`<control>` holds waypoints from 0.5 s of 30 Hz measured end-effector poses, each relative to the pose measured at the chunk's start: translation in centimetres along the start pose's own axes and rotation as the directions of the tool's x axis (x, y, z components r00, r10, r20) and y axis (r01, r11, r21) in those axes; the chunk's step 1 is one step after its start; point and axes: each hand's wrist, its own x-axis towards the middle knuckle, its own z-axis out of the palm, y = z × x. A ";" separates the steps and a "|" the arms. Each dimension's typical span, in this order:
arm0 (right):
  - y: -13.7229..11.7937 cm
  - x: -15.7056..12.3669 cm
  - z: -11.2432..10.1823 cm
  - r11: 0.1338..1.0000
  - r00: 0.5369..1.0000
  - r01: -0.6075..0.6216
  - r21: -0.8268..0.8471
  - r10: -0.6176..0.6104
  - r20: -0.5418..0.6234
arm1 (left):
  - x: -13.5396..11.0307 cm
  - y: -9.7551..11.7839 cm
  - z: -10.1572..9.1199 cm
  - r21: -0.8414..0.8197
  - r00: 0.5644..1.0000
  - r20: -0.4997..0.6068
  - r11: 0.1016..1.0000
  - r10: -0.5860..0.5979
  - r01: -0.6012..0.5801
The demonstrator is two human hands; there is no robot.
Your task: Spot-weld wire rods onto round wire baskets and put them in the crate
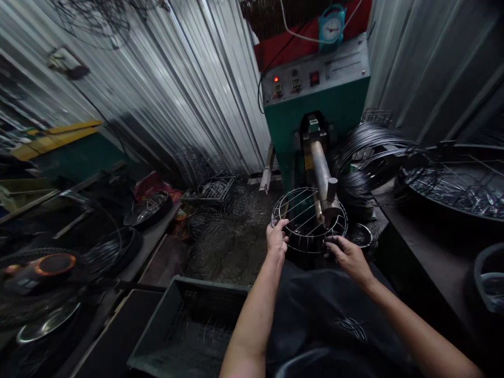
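A round wire rack (296,234) of two rings and parallel rods is in front of me, under the arm of a green spot welding machine (315,94). My left hand (277,239) has its fingers closed around the rack's left edge. At the near right edge, my right hand (343,251) pinches the rim or a small piece against it; which one I cannot make out. The machine's metal electrode arm (326,181) reaches over the rack's right part and hides some of it. Several short bent wires (352,328) lie on the dark cloth over my lap.
A green plastic crate (153,325) stands at lower left. Coiled wire (372,152) hangs right of the machine, near a large pan of metal pieces (460,184). Wire racks (214,189) are heaped on the floor. A blue dial scale (331,27) sits on the machine's top.
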 end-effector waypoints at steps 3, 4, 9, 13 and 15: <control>-0.3 0.0 -0.1 1.000 1.000 0.006 -0.004 -0.006 -0.011 | 0.0 -0.1 0.0 0.022 1.000 -0.015 1.000 0.003 -0.002; -0.3 0.0 -0.1 1.000 1.000 0.008 -0.008 -0.008 -0.011 | 0.0 -0.1 0.1 0.027 1.000 -0.016 1.000 0.000 0.000; -0.3 -0.1 -0.5 0.997 0.999 0.050 -0.055 -0.049 0.017 | -0.1 -0.3 0.0 0.010 1.000 0.000 1.000 -0.014 0.014; -0.2 0.0 -0.7 0.998 0.999 0.039 -0.051 -0.039 0.009 | -0.1 -0.4 0.0 0.011 1.000 0.012 1.000 -0.002 0.002; -0.2 0.0 -0.7 0.999 1.000 0.028 -0.042 -0.028 -0.001 | -0.2 -0.4 0.2 0.024 1.000 0.011 1.000 0.002 -0.003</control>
